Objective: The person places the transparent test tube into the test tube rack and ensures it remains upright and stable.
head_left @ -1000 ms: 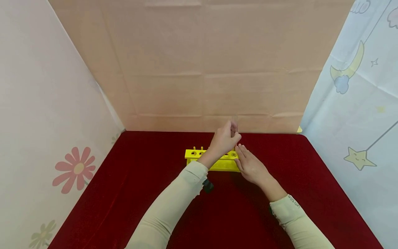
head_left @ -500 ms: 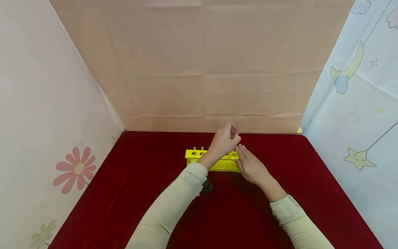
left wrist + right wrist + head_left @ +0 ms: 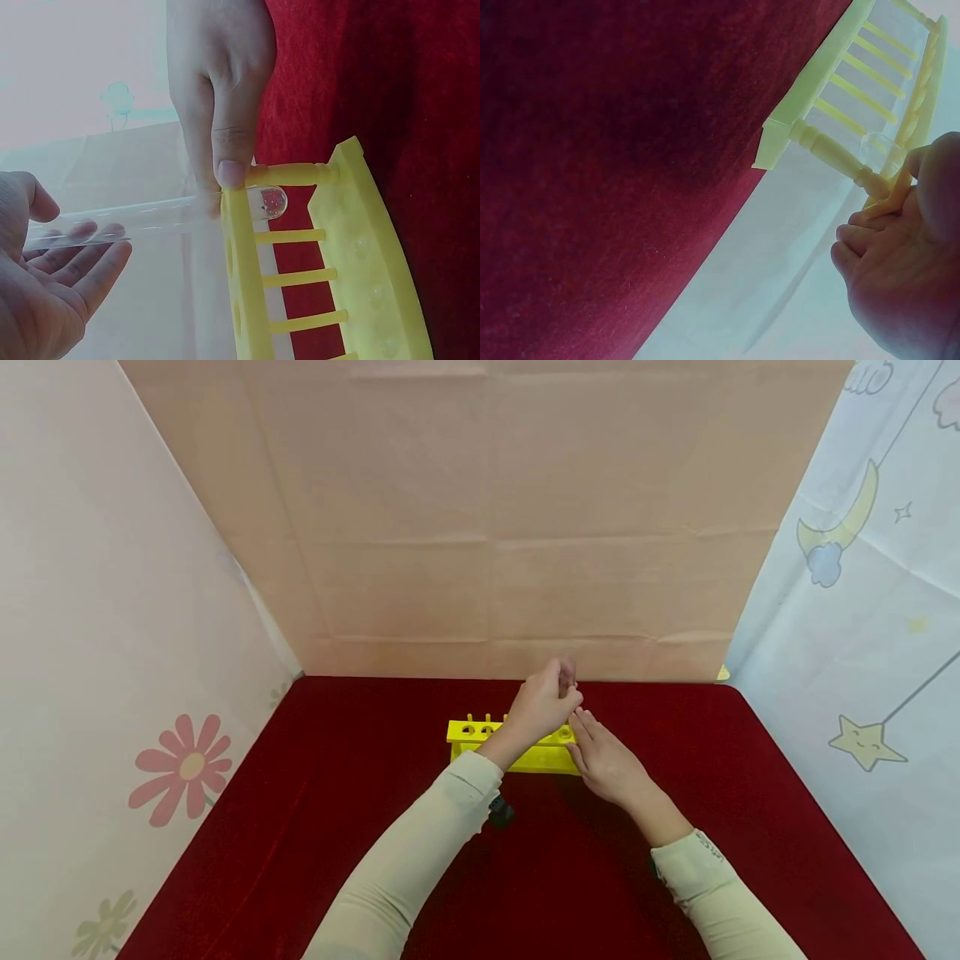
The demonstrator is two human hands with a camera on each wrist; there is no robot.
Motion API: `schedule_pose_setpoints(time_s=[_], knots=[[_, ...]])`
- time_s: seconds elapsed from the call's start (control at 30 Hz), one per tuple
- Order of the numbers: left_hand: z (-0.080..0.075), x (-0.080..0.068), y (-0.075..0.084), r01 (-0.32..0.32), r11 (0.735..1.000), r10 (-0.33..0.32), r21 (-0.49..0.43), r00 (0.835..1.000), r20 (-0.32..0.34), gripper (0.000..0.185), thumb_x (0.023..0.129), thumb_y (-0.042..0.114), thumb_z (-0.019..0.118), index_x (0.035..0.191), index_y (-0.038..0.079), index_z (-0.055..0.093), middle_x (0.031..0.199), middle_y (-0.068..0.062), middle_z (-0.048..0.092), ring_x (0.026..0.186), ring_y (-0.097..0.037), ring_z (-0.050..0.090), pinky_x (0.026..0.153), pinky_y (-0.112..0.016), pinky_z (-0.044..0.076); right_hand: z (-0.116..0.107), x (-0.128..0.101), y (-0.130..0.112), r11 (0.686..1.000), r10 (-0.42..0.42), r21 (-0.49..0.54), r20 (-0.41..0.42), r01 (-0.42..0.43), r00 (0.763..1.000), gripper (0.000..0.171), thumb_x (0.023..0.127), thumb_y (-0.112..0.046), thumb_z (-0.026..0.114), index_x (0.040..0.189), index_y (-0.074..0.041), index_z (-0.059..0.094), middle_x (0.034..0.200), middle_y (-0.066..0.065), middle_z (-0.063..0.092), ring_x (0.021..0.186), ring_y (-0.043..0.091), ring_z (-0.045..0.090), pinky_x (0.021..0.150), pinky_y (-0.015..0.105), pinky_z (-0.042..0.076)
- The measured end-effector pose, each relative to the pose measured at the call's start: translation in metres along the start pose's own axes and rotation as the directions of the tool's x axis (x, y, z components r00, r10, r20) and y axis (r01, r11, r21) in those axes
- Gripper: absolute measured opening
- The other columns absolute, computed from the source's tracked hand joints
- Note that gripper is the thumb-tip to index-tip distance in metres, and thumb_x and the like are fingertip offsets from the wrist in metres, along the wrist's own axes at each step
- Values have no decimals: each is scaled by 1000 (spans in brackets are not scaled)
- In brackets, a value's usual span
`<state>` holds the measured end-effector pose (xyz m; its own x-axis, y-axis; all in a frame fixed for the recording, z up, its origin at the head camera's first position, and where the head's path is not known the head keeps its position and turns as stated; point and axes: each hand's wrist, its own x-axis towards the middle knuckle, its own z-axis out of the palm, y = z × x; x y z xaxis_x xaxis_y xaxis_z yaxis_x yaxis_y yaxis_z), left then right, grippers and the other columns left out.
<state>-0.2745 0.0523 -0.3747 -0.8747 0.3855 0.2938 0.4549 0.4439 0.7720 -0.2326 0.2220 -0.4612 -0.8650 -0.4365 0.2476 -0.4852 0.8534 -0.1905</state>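
Note:
A yellow test tube rack stands on the red cloth. My left hand is above its right part and holds a clear glass test tube between thumb and fingers. In the left wrist view, the tube's rounded bottom pokes through the end hole of the rack's top plate, well short of the base. At the rack's right end, my right hand grips the top plate, with the thumb on its edge. From the right wrist, the tube's round tip shows just under that plate, beside the end post.
Thin yellow pegs line one side of the rack. The red cloth covers the table, with a brown paper backdrop behind and printed white curtains at both sides. A small black object shows at the left wrist.
My left hand has come down slightly toward the rack, and the tube with it. The right hand and the rack have stayed in place.

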Motion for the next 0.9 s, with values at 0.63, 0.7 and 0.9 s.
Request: schedule_pose_setpoints(time_s=[0.63,0.7,0.9], knots=[[4,0,-3,1,998,-1,57,1000,-5,18,96,18,65,107,13,51,89,2,59,74,-12,57,63,-20,49,0,-1,0,1000,-22,-20,-16,22,1000,58,106,-19,47,152,12,29,157,32,32,145,45,35,116,54,32],[4,-1,-3,5,999,-5,48,1000,-2,18,96,18,65,108,14,51,90,2,59,75,-13,57,64,-20,49,0,-1,0,999,-27,-22,-18,26,999,58,106,-18,48,152,13,29,157,32,32,145,45,35,116,54,33],[5,-2,-2,22,999,-22,27,1000,12,19,96,17,64,109,14,51,91,2,59,75,-12,56,63,-20,49,-2,-1,1,999,-31,-26,-19,31,999,58,106,-18,48,151,13,30,156,33,32,144,46,35,115,54,33]])
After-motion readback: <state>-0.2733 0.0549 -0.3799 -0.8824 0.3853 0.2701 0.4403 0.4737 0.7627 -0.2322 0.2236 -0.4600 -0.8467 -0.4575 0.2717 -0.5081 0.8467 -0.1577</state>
